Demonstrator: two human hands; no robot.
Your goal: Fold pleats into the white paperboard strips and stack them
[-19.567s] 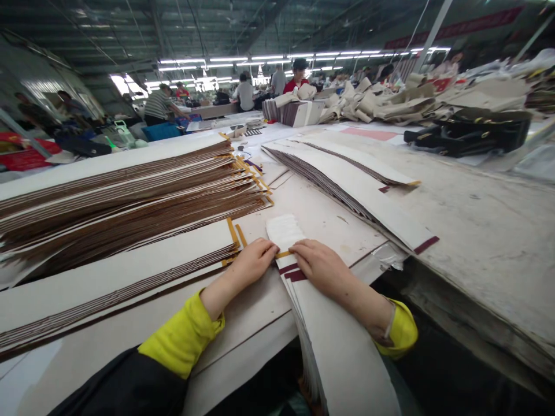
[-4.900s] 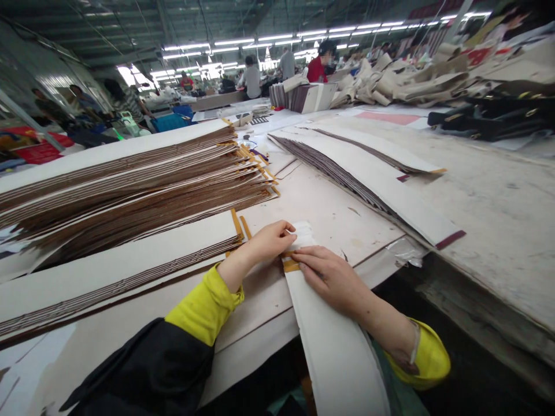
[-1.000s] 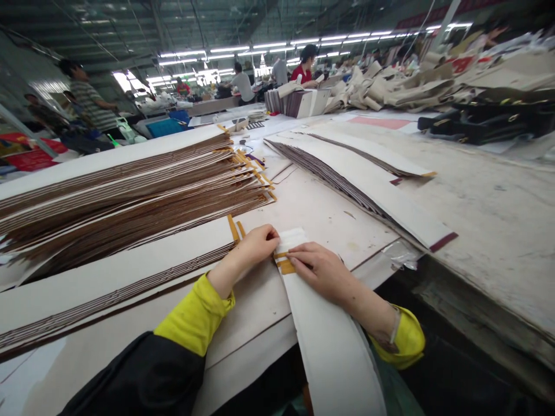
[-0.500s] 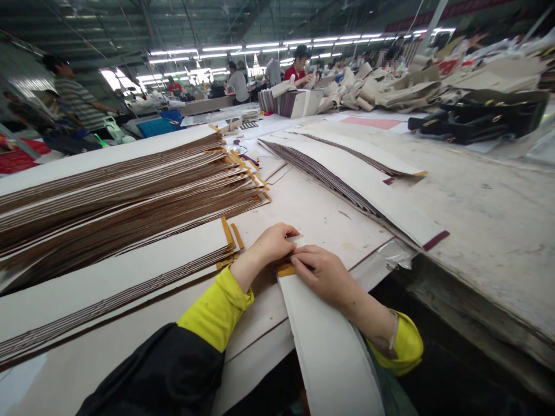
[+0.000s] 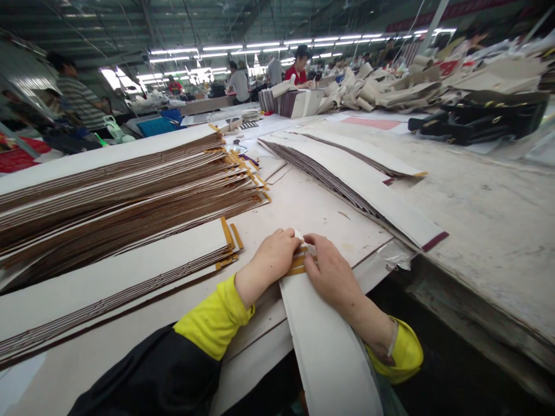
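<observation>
A long white strip stack [image 5: 327, 341] runs from the table edge down toward my body, with several yellow-brown bands showing at its far end. My left hand [image 5: 277, 254] is closed around the left side of that end, its fingers curled. On the right side my right hand [image 5: 327, 268] grips the same end, thumb and fingers bent over the bands. Between the fingertips a small whitish piece [image 5: 298, 234] sticks up; what it belongs to cannot be made out.
Stacks of white strips with yellow-brown ends [image 5: 173, 254] lie on the left. More strips with dark red ends [image 5: 368, 185] lie at the right, beside crumpled clear plastic [image 5: 396, 254]. A dark gap separates the tables. Black bags [image 5: 481, 118] and people are farther back.
The fingers of both hands have shifted at the strip ends, and several yellow-brown bands now show where one did. My left hand has come slightly lower.
</observation>
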